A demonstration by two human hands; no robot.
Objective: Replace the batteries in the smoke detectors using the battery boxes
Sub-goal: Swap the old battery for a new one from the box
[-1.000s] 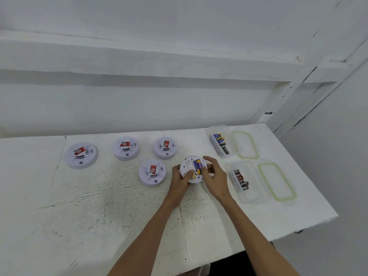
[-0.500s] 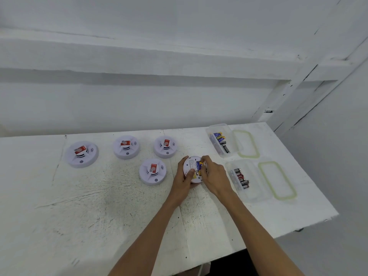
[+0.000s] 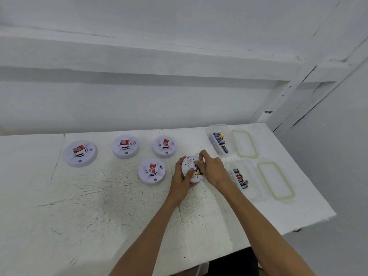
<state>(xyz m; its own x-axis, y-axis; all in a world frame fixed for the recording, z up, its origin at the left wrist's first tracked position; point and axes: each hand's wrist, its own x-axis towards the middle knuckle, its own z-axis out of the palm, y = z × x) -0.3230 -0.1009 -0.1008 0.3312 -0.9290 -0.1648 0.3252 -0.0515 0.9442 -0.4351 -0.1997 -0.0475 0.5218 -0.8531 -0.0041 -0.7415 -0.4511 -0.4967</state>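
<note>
The left hand (image 3: pixel 180 182) gripped the upturned round white plastic smoke detector (image 3: pixel 188 163); the right hand (image 3: pixel 214 171) pinched its blue-and-yellow battery (image 3: pixel 197 169).

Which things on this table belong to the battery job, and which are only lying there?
For the job: upturned detector, gripped by left hand, right hand pinching its battery; four waiting detectors; two battery boxes.
Lying about: two box lids beside the boxes.

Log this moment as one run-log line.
left hand: grips upturned detector | right hand: fingers on its battery | battery boxes: open
</note>
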